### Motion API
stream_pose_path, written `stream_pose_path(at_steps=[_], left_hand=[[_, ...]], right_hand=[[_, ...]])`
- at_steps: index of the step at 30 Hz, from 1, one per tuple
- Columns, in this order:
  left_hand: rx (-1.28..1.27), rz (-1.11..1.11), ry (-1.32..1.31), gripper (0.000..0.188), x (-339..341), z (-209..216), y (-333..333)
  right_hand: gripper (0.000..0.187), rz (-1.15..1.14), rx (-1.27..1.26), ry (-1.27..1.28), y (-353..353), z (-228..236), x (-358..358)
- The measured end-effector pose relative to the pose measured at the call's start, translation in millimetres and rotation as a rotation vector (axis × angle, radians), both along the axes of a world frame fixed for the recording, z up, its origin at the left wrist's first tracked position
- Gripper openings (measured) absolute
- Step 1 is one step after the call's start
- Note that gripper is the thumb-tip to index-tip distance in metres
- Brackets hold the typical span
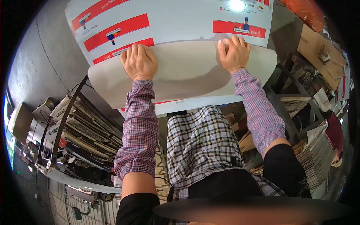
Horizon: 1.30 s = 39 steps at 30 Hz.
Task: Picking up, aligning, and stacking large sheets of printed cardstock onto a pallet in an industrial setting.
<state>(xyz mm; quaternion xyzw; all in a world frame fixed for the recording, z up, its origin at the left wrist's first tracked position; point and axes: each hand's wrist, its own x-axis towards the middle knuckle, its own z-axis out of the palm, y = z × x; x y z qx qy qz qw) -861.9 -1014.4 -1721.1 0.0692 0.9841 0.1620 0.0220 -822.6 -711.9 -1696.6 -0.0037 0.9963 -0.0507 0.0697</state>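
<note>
A large sheet of printed cardboard (180, 26), white with red bands, spreads out in front of me. Its near part is curled back over itself, so the plain beige underside (183, 73) faces up in a wide roll. My left hand (139, 62) is closed over the far edge of this curl, left of its middle, fingers bent and knuckles up. Farther right, my right hand (234, 54) grips the same edge with its fingers bent over it and the thumb beside them. Both fingertips are partly hidden by the hands. Checked sleeves cover my forearms.
To the left stands a metal rack (58, 142) packed with flat boards (88, 135). A dark metal frame (300, 116) is at the right, with a stack of paper sheets (315, 157) below it. Brown cardboard (322, 56) and an orange bag (305, 13) lie at the far right.
</note>
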Motion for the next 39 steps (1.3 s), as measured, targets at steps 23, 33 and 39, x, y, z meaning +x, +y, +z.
stream_pose_path(at_steps=[23, 33, 39], left_hand=[[-0.454, 0.067, -0.397, 0.035, -5, 43, -164], [0.049, 0.504, -0.028, 0.051, -15, -19, -163], [-0.175, 0.739, -0.557, 0.066, 38, 81, -185]], right_hand=[[0.028, -0.226, -0.101, 0.076, 163, -21, 44], [0.031, -0.205, 0.025, 0.168, 157, -15, 29], [0.051, -0.595, 0.035, -0.129, 188, 95, 63]])
